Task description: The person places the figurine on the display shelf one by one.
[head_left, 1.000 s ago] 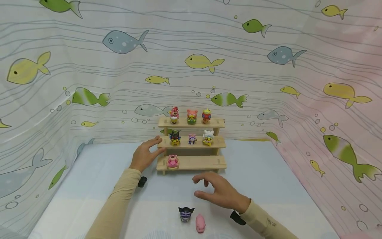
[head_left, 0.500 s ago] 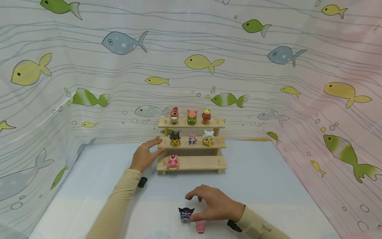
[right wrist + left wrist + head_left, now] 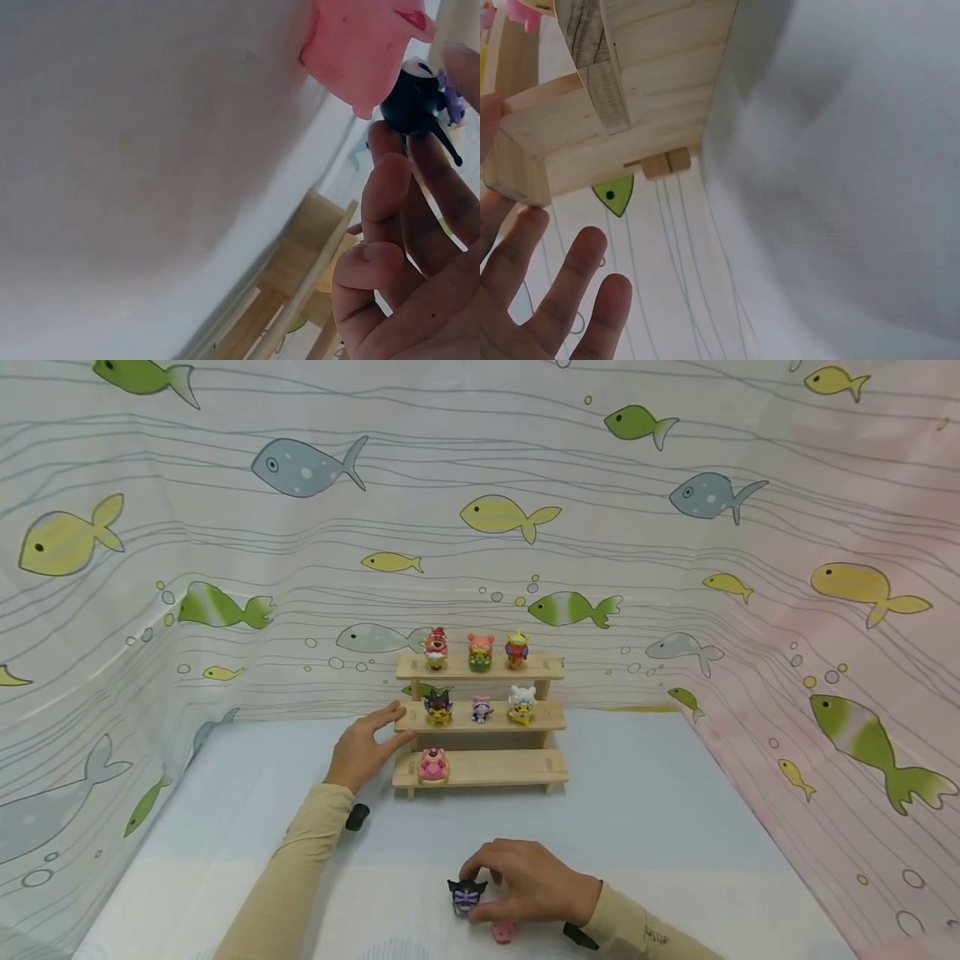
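In the head view, my left hand (image 3: 363, 750) holds the left end of the middle board of a three-tier wooden display shelf (image 3: 495, 768). The left wrist view shows the thumb on one edge of that board and fingertips at the other, with two fingers spread free. My right hand (image 3: 528, 883) has its thumb and fingers around a small black figurine with a purple face (image 3: 465, 897), close over the table. The right wrist view shows fingertips against the black figurine (image 3: 412, 97). A pink pig figurine (image 3: 503, 932) lies under the right hand, partly hidden by it.
Three figurines stand on the top tier, among them a pink-hooded one (image 3: 481, 653). Three more are on the middle tier, including a white-hooded one (image 3: 522, 706). A pink bear figurine (image 3: 432, 765) sits at the bottom tier's left. Fish-patterned cloth (image 3: 322, 543) encloses the table.
My right hand has come down and toward me to the black figurine, its thumb and fingers closing around it and covering part of the pig. The left hand stays on the shelf.
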### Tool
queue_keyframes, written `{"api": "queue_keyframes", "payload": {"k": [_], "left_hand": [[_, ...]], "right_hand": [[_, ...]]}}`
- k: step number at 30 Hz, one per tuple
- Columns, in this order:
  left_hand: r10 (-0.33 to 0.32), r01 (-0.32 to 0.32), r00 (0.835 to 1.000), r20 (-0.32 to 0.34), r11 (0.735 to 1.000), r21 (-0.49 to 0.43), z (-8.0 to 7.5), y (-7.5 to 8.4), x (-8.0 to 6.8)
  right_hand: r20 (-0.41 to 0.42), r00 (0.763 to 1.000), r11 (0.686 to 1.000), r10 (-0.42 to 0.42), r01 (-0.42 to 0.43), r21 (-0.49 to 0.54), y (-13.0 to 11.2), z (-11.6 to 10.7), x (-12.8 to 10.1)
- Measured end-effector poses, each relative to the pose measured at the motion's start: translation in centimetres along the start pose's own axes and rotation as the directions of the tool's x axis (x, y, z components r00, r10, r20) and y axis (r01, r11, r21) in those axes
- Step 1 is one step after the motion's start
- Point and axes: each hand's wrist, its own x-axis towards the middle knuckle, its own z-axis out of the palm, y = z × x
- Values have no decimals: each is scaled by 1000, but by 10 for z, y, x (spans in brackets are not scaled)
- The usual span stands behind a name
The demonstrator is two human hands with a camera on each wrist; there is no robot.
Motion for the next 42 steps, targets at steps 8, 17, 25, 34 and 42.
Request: {"api": "queue_keyframes", "payload": {"k": [8,17,25,34,42], "left_hand": [[-8,8,1000,0,1000,2,-1,2,0],[-1,1,1000,-6,1000,11,0,0,-1],[1,-1,1000,-2,1000,6,2,-3,-1],[1,-1,1000,-5,1000,3,2,-4,0],[6,-6,1000,-5,1000,1,3,-4,1]], "right_hand": [[2,1000,1000,8,-8,-9,2,2,2],[-29,1000,1000,-10,9,-23,2,5,3],[-59,998,1000,-20,19,-15,3,9,2],[-96,995,1000,-18,20,20,7,11,1],[-173,985,998,-12,22,57,12,8,0]]}}
